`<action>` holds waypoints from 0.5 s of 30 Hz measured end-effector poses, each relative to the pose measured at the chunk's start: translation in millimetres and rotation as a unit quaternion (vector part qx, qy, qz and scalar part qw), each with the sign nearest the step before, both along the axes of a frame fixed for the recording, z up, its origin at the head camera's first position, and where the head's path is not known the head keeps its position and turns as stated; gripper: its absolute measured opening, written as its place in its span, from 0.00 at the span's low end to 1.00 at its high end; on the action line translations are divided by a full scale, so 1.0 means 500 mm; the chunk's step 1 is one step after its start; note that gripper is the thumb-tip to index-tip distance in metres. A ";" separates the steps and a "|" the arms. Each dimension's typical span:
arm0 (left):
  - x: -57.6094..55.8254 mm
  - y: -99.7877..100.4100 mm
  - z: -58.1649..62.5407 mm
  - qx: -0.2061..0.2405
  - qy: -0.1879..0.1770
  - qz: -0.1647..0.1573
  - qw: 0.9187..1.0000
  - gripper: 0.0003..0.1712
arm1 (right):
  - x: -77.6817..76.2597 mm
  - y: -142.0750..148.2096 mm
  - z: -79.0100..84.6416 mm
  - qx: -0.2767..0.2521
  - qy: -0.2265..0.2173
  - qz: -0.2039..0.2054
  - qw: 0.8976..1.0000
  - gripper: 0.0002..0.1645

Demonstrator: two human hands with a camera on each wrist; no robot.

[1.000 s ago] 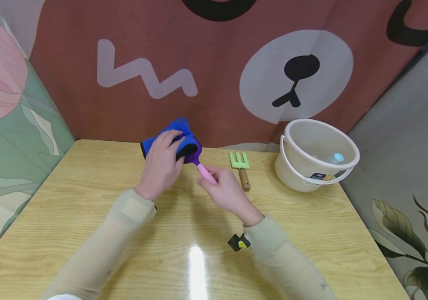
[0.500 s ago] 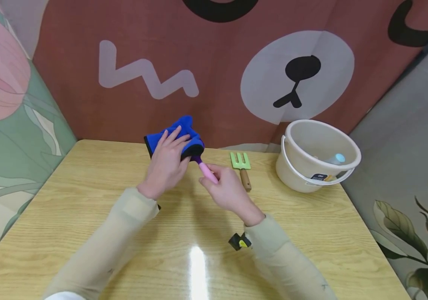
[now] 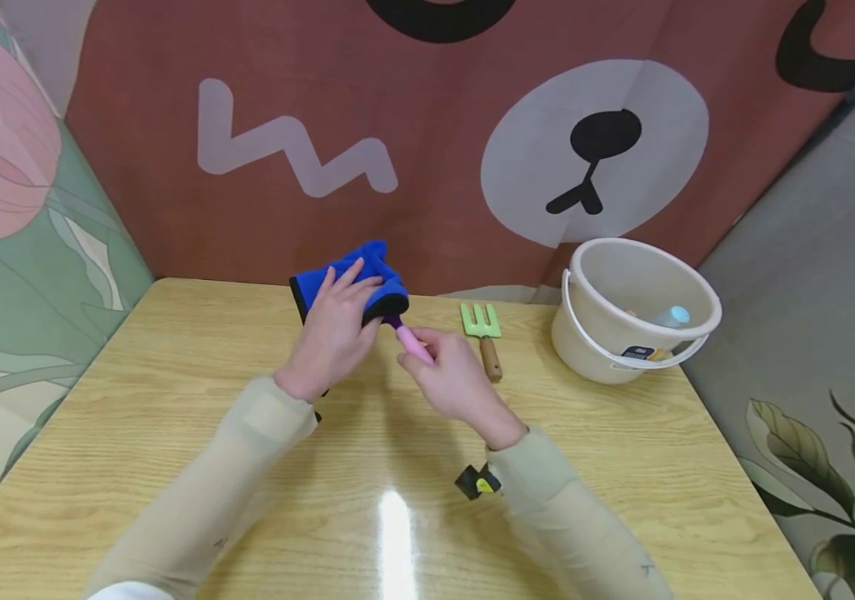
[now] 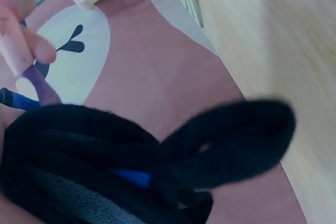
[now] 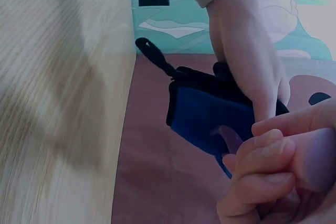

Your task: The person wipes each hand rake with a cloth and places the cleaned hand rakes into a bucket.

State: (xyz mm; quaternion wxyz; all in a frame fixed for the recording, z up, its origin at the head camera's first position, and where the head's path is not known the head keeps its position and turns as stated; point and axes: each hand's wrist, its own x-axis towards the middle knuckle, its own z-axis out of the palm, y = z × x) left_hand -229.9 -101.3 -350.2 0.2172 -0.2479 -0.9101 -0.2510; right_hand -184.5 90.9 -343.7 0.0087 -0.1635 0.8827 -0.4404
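Observation:
A blue cloth (image 3: 369, 260) with black edging is draped over the head of a small shovel with a purple neck and pink handle (image 3: 414, 344). My left hand (image 3: 332, 337) holds the cloth against the shovel head from above, its fingers spread over the fabric and the thumb hidden. My right hand (image 3: 456, 377) grips the pink handle, tilted up to the left above the table. In the right wrist view, the cloth (image 5: 205, 114) hangs around the shovel's purple part (image 5: 229, 137). A black loop (image 4: 236, 140) of the cloth sticks out close to the left wrist camera.
A green hand fork (image 3: 482, 321) with a wooden handle lies on the wooden table (image 3: 172, 417), right of the hands. Farther right stands a cream bucket (image 3: 600, 358) with a light-blue-capped item inside. A printed brown curtain (image 3: 435, 225) hangs behind the table's far edge.
My left hand has slid slightly right along the cloth, and its fingers have spread flatter. The cloth now covers the purple head more. My right hand stays on the handle.

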 end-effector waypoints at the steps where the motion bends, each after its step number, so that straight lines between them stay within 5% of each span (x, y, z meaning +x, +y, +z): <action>1: 0.000 0.000 -0.002 -0.005 0.007 -0.001 1.000 0.24 | 0.000 0.000 0.001 0.001 -0.001 0.000 1.000 0.24; 15: 0.014 0.011 -0.024 -0.010 0.021 -0.013 1.000 0.26 | -0.005 -0.007 -0.004 -0.002 -0.016 -0.009 1.000 0.18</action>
